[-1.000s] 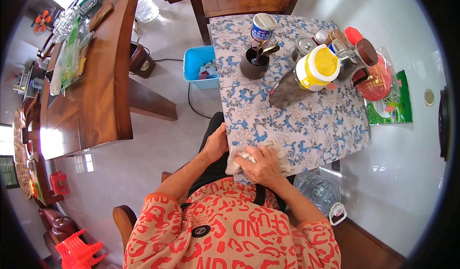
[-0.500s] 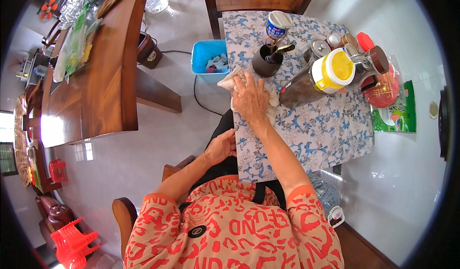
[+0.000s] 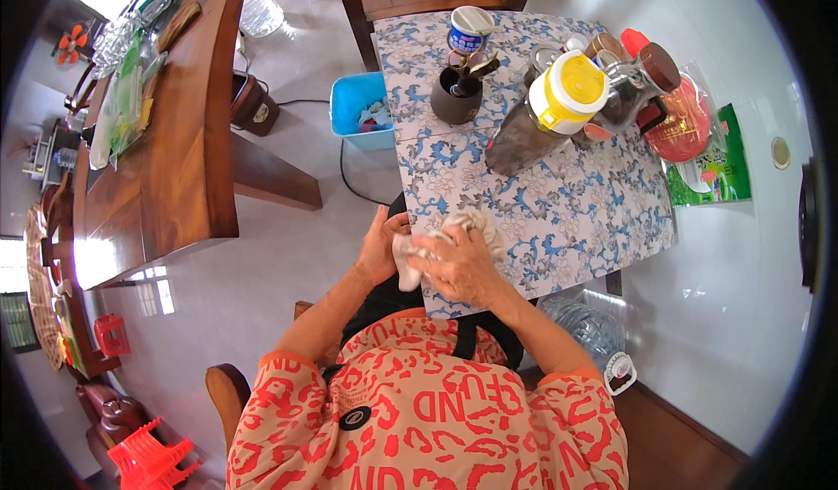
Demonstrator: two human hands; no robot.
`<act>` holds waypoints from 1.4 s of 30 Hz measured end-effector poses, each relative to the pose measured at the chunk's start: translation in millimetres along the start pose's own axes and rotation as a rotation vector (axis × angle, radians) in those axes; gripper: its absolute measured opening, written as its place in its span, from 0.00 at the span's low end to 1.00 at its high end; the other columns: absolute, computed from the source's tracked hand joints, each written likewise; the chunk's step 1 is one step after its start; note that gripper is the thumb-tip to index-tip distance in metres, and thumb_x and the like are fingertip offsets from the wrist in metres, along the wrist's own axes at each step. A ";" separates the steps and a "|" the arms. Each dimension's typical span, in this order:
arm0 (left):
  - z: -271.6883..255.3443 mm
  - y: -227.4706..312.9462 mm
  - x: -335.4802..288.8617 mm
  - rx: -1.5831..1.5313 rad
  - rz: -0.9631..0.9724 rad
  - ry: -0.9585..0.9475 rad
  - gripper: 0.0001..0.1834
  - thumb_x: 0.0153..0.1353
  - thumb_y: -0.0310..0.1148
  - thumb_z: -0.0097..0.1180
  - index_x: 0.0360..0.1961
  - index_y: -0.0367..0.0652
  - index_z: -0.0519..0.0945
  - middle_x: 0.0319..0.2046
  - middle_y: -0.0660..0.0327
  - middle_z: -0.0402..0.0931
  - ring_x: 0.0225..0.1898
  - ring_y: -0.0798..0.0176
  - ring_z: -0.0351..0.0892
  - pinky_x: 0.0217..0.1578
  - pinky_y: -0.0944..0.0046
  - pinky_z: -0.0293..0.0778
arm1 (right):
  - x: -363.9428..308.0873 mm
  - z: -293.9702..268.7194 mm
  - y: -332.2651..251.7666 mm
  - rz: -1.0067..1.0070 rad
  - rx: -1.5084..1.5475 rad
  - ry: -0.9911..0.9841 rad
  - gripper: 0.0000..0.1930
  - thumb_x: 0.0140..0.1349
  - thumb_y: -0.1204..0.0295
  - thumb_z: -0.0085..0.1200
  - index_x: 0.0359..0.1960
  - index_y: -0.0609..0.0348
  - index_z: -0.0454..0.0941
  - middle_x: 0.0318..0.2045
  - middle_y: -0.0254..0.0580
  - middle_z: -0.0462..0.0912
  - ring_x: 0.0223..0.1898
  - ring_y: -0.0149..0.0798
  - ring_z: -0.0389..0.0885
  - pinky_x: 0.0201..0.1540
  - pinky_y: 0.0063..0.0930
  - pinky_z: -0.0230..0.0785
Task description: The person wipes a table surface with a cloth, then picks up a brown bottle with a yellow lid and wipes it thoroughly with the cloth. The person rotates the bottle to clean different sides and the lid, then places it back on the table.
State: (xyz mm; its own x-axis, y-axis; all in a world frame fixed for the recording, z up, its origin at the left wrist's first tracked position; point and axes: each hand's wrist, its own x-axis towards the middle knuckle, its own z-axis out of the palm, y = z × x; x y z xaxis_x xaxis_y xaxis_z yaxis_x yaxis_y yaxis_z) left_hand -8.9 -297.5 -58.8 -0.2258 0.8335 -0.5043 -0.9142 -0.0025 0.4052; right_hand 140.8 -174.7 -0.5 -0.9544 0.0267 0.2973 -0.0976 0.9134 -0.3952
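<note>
A cream cloth (image 3: 476, 221) lies bunched on the near left part of the flower-patterned table (image 3: 559, 219). My right hand (image 3: 460, 267) presses on it with the fingers bent over it. One corner of the cloth hangs over the table's left edge. Just beside that edge is my left hand (image 3: 378, 247), cupped with its thumb raised and apart from the fingers. Nothing shows in the left palm, though some fingertips are hidden near the edge and the cloth.
A dark cup (image 3: 456, 97) with utensils, a blue-and-white canister (image 3: 470, 29) and a yellow-lidded bottle (image 3: 559, 97) stand farther back. Beside them is a glass jug (image 3: 642, 84). A blue bin (image 3: 358, 110) stands left of the table. A wooden table (image 3: 196, 141) is farther left.
My right hand has drawn the cloth from beside the dark cup toward me, to the near left edge. My left hand has risen slightly and turned, its thumb now up.
</note>
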 end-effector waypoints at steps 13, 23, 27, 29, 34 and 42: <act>1.8 2.9 -1.5 0.368 0.013 0.060 0.27 0.67 0.53 0.39 0.56 0.44 0.66 0.49 0.59 0.74 0.47 0.61 0.75 0.43 0.57 0.73 | -71.9 -25.9 -7.3 0.071 -0.045 -0.003 0.17 0.46 0.68 0.60 0.41 0.41 0.81 0.47 0.24 0.73 0.41 0.38 0.68 0.36 0.30 0.63; 2.0 -5.0 3.4 1.158 0.753 0.614 0.27 0.56 0.36 0.59 0.55 0.40 0.67 0.53 0.54 0.63 0.55 0.57 0.61 0.52 0.58 0.62 | 41.6 9.9 30.0 0.538 -0.324 0.263 0.21 0.47 0.68 0.61 0.46 0.53 0.76 0.45 0.39 0.69 0.40 0.44 0.71 0.31 0.35 0.71; 56.7 11.8 -11.2 1.426 1.024 0.477 0.28 0.51 0.27 0.60 0.54 0.39 0.67 0.54 0.51 0.63 0.56 0.50 0.61 0.53 0.58 0.62 | 50.1 8.4 31.4 0.625 -0.327 0.252 0.23 0.48 0.65 0.61 0.48 0.51 0.75 0.42 0.39 0.69 0.40 0.44 0.71 0.32 0.36 0.71; 77.6 16.1 -4.2 1.478 1.046 0.319 0.28 0.50 0.24 0.60 0.54 0.39 0.67 0.56 0.50 0.62 0.57 0.50 0.61 0.55 0.56 0.61 | 37.1 6.8 33.1 0.630 -0.316 0.267 0.22 0.48 0.64 0.61 0.47 0.51 0.75 0.41 0.37 0.70 0.41 0.42 0.71 0.31 0.39 0.70; 129.2 16.3 34.8 1.471 1.057 0.044 0.38 0.50 0.25 0.61 0.62 0.37 0.59 0.59 0.47 0.59 0.62 0.47 0.59 0.61 0.54 0.58 | -2.9 -12.0 39.6 0.683 -0.328 0.309 0.23 0.46 0.62 0.62 0.46 0.48 0.75 0.38 0.35 0.70 0.40 0.40 0.71 0.32 0.39 0.66; 200.3 14.0 86.8 1.336 1.081 -0.001 0.56 0.41 0.33 0.73 0.66 0.39 0.48 0.59 0.48 0.58 0.60 0.51 0.62 0.59 0.55 0.62 | -56.8 -37.4 69.7 0.720 -0.462 0.400 0.25 0.41 0.60 0.65 0.46 0.42 0.77 0.36 0.33 0.70 0.40 0.40 0.68 0.37 0.38 0.58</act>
State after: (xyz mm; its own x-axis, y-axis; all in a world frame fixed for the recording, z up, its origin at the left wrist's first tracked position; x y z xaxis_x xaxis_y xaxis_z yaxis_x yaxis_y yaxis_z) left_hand 26.2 -114.6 55.9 -0.5028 0.7640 0.4043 0.5338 -0.0935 0.8404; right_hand 198.8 -97.4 -12.5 -0.5655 0.7063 0.4257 0.6813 0.6910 -0.2414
